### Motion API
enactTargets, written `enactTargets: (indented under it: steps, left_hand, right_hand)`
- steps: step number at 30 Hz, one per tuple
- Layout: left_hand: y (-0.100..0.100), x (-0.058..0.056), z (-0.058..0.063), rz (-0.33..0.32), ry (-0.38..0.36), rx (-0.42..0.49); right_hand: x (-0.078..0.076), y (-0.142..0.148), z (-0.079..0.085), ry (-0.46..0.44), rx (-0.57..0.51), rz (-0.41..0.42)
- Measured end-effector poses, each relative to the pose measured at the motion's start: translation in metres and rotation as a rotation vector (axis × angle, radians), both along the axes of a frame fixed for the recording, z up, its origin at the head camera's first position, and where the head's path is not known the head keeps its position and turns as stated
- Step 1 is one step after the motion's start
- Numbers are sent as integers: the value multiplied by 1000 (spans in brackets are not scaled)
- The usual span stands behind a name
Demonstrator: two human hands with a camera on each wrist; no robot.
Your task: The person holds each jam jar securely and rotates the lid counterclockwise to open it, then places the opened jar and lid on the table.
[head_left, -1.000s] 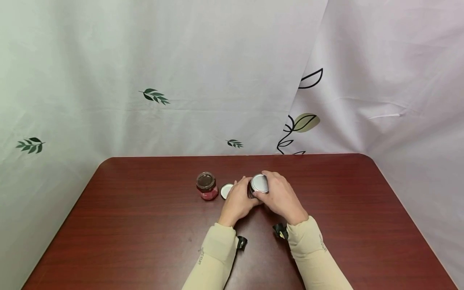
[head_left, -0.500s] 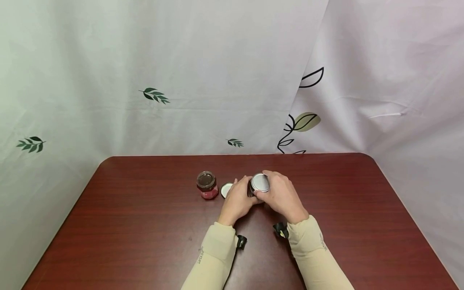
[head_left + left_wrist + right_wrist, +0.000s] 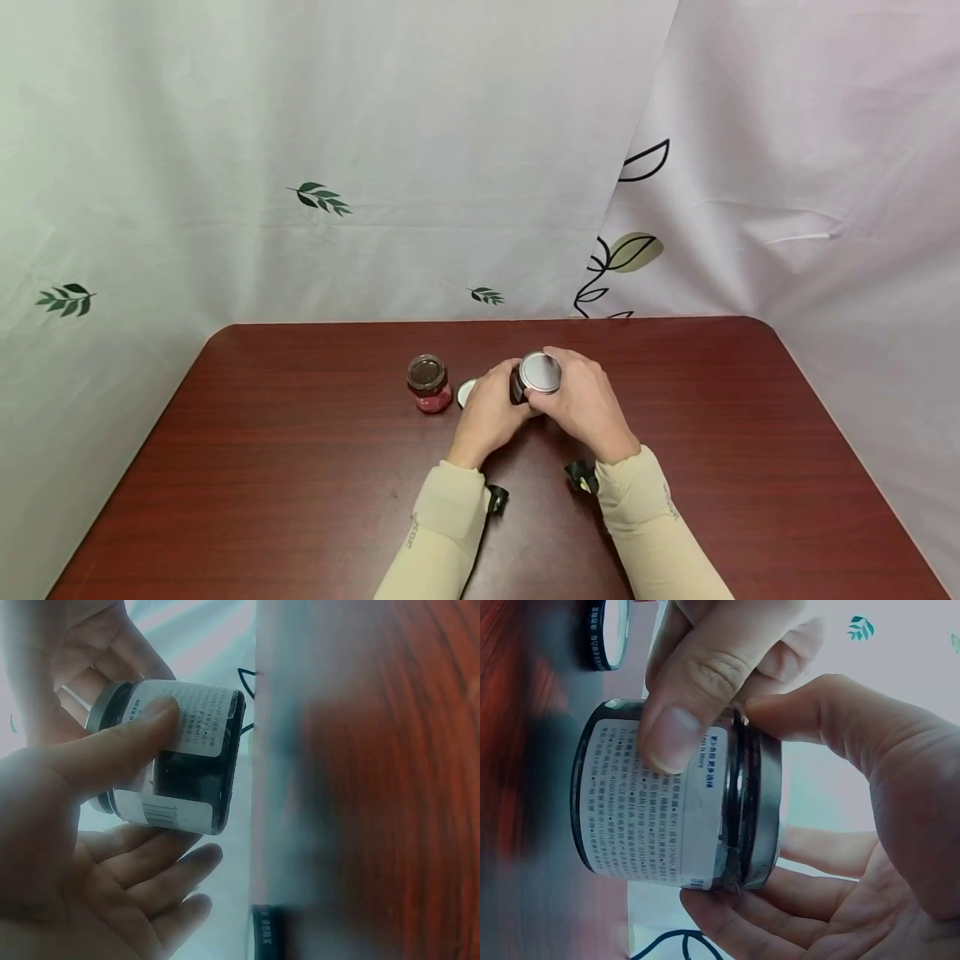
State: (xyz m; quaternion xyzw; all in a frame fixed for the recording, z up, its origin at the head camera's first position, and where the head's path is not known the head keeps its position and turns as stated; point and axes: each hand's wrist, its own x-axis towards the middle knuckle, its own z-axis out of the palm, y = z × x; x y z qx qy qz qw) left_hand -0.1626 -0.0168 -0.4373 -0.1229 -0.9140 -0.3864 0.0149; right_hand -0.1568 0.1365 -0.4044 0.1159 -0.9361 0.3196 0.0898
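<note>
A glass jar (image 3: pixel 191 778) with dark contents and a printed white label is held between my two hands. On it sits a dark-sided lid (image 3: pixel 765 802) with a silvery top. My left hand (image 3: pixel 487 417) grips the jar's body, its thumb pressed along the label and fingers on the far side. Around the lid, my right hand (image 3: pixel 585 402) curls its thumb and fingers. Both wrist views show the jar's base apart from the table. Close by my left hand lies a loose lid (image 3: pixel 465 392), white side up and partly hidden by that hand.
Another glass jar (image 3: pixel 431 385), without a lid and with a reddish lower part, stands left of the loose lid. The dark red wooden table (image 3: pixel 300 467) meets a white curtain (image 3: pixel 420 150) printed with leaves at its back edge.
Both hands and the jar have shifted slightly upward in the head view, with the jar tipping a little. The other jar and the loose lid stay in place.
</note>
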Motion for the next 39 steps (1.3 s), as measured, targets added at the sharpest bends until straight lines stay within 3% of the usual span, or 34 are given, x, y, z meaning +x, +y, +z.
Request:
enactTargets:
  steps: [24,39]
  left_hand:
    - [-2,1,2,-36,53,91]
    - [1,4,8,30,41,102]
  right_hand:
    - [3,0,3,90,-98,-37]
    - [3,-2,10,32,-134,-63]
